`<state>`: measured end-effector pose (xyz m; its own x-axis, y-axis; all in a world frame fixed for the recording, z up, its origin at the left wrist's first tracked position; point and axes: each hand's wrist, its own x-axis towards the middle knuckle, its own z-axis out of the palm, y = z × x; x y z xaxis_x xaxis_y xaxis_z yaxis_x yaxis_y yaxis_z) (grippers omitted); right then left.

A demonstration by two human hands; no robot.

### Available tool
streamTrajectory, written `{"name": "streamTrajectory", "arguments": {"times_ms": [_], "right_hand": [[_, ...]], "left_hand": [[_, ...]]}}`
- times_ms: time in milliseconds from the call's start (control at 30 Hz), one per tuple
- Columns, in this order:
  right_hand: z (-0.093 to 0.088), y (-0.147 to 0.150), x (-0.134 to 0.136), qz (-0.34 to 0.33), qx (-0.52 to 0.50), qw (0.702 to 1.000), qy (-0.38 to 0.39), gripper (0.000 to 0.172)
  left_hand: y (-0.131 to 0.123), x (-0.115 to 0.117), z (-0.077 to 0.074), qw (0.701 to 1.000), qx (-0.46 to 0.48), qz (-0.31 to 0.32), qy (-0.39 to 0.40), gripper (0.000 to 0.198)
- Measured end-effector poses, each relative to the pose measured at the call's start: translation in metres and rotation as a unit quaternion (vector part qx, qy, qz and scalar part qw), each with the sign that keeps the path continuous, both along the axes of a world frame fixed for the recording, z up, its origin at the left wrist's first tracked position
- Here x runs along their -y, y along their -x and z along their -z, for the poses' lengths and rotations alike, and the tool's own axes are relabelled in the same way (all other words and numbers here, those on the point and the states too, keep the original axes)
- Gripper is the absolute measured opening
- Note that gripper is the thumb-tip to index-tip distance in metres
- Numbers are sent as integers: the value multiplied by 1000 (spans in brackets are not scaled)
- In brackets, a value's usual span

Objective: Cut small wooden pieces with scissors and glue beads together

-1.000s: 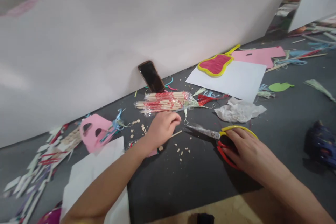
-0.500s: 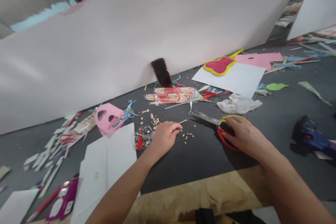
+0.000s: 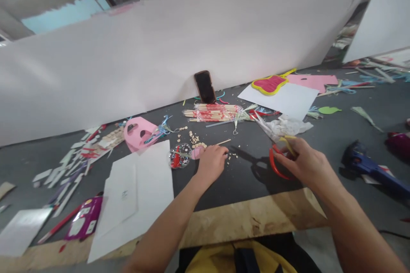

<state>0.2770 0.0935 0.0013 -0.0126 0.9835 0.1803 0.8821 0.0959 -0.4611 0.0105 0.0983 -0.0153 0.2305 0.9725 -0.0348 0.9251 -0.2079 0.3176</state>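
Note:
My right hand (image 3: 303, 163) grips the yellow and red handles of a pair of scissors (image 3: 276, 144), lifted off the dark table with the blades pointing up and left. My left hand (image 3: 212, 163) rests on the table with its fingers curled and pinched at small wooden bits (image 3: 232, 155) beside a thin wooden stick (image 3: 223, 141); I cannot make out what the fingertips hold. Just left of that hand lie a clear packet of googly eyes (image 3: 179, 156) and a small pink scrap (image 3: 197, 152).
A phone (image 3: 205, 86) leans on the white board behind a wrapped bundle of wooden sticks (image 3: 212, 112). White paper sheets (image 3: 141, 192), a pink foam cutout (image 3: 137, 132), crumpled tissue (image 3: 285, 126), a blue glue gun (image 3: 368, 166) and paper strips lie around. The wooden table edge (image 3: 250, 222) is near me.
My right hand has lifted the scissors off the table, blades now raised. My left hand drew back toward me from the stick bundle to the small wooden bits. The view pulled back.

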Motion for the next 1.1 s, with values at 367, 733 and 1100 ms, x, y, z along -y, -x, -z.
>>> {"name": "streamTrajectory", "arguments": {"times_ms": [367, 733, 1100], "right_hand": [[9, 2, 64, 40, -111, 993, 19, 39], [21, -4, 86, 146, -207, 966, 50, 72], [15, 13, 89, -19, -386, 921, 46, 47]], "left_hand": [[-5, -11, -7, 1000, 12, 1, -12, 22], [24, 9, -2, 998, 8, -52, -23, 15], [0, 8, -2, 1000, 20, -5, -2, 12]]}}
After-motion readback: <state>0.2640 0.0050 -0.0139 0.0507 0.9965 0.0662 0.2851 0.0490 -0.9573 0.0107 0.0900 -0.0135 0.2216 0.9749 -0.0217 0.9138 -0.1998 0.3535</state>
